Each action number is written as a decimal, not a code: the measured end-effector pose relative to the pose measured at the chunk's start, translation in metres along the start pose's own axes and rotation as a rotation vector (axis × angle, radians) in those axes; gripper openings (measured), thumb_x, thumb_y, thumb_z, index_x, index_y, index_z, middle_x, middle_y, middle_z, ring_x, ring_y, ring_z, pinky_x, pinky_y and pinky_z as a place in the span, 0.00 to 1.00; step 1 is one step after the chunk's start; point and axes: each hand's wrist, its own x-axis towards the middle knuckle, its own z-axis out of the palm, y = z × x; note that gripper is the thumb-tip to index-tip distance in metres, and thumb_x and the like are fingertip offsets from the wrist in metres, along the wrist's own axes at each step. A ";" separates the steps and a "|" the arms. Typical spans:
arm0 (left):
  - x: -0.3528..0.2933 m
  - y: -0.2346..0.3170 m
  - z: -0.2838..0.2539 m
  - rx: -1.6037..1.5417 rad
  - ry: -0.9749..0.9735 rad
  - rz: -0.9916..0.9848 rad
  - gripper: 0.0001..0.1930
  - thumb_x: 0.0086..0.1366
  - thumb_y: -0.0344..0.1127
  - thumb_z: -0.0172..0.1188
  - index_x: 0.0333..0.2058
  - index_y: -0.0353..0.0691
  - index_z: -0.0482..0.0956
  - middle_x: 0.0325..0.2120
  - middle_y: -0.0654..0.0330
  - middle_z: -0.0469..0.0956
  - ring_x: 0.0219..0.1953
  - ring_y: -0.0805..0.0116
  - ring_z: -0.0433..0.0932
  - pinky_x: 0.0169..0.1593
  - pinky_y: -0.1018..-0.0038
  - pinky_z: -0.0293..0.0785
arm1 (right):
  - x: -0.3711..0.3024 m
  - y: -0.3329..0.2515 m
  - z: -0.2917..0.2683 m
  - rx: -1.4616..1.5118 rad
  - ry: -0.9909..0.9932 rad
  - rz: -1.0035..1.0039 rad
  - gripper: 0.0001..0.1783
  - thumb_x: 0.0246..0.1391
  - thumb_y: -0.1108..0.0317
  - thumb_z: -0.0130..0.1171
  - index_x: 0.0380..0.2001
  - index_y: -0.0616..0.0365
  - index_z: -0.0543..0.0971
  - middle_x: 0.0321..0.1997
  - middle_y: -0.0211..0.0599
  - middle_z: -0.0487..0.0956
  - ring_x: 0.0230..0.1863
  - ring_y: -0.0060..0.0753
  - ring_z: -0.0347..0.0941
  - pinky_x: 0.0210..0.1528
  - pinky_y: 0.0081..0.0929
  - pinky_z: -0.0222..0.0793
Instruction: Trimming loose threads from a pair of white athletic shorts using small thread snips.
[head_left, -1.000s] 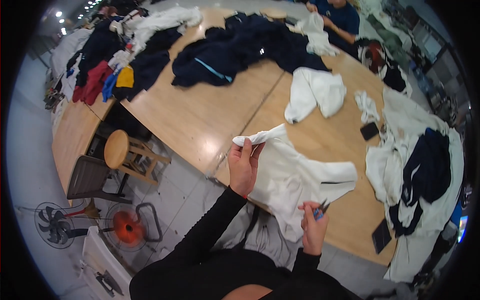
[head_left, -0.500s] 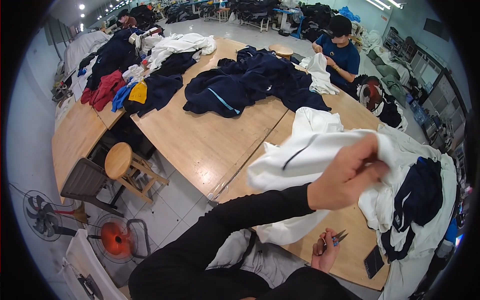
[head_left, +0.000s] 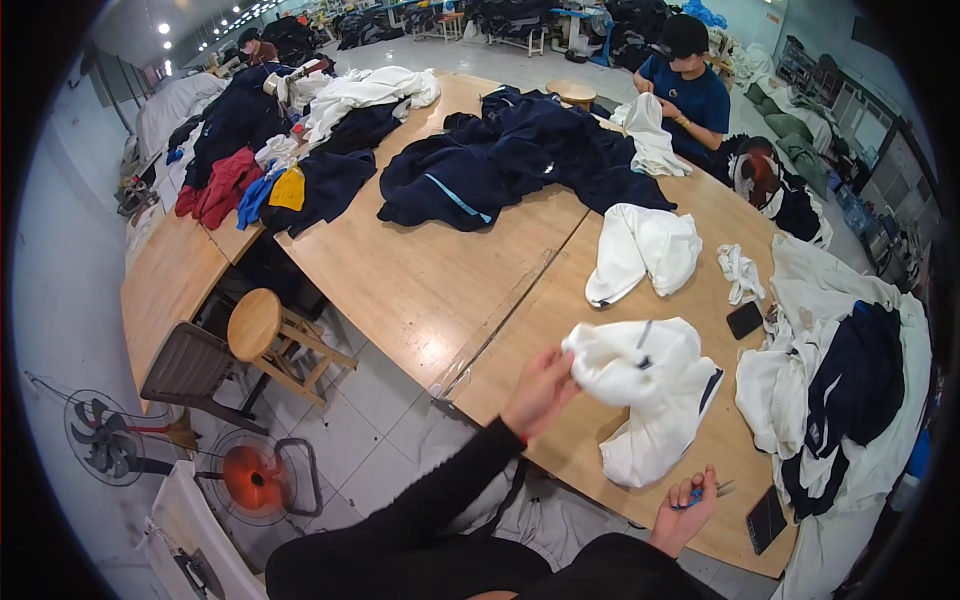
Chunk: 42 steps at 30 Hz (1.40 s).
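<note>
My left hand (head_left: 540, 392) pinches the edge of a white garment (head_left: 655, 440), lifting its near-left part off the table. The garment has dark navy trim along one side, and its lower part rests on the wood. To the right, near the table's front edge, my right hand (head_left: 688, 508) is closed round small scissors (head_left: 712, 494) with blue on the handle, blades pointing right. Beyond the held garment lies another white garment (head_left: 645, 250), folded over on itself.
Navy garments (head_left: 520, 160) spread across the far table. At right is a heap of white and navy clothes (head_left: 850, 370), with a black phone (head_left: 744, 320) and a dark flat box (head_left: 766, 520) nearby. A co-worker (head_left: 685, 90) handles white cloth. A stool (head_left: 256, 322) and fans (head_left: 255, 478) stand left.
My left hand has swung left and down from the right side, carrying the garment's edge. The white garment has come down onto the table, uncovering the other white piece. The scissors stay in my right hand.
</note>
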 end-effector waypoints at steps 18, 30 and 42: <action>-0.048 -0.040 -0.012 -0.311 0.219 0.024 0.14 0.83 0.39 0.49 0.60 0.41 0.72 0.53 0.58 0.81 0.55 0.68 0.81 0.62 0.67 0.78 | -0.061 0.060 0.059 -0.905 -0.392 -0.382 0.01 0.64 0.78 0.65 0.36 0.62 0.83 0.33 0.24 0.77 0.32 0.14 0.68 0.35 0.16 0.62; -0.052 -0.001 0.033 0.001 0.049 -0.031 0.17 0.77 0.31 0.60 0.61 0.35 0.74 0.56 0.56 0.82 0.59 0.62 0.82 0.61 0.62 0.81 | -0.042 0.067 0.033 -1.166 -0.266 -0.382 0.09 0.70 0.70 0.61 0.44 0.65 0.84 0.41 0.33 0.85 0.41 0.18 0.76 0.40 0.18 0.71; -0.091 -0.025 0.054 0.181 -0.065 -0.048 0.38 0.70 0.16 0.60 0.75 0.39 0.56 0.54 0.49 0.83 0.55 0.60 0.84 0.53 0.63 0.86 | -0.084 0.046 0.055 -0.869 -0.485 -0.321 0.23 0.74 0.54 0.58 0.58 0.63 0.71 0.29 0.23 0.70 0.26 0.16 0.62 0.29 0.18 0.59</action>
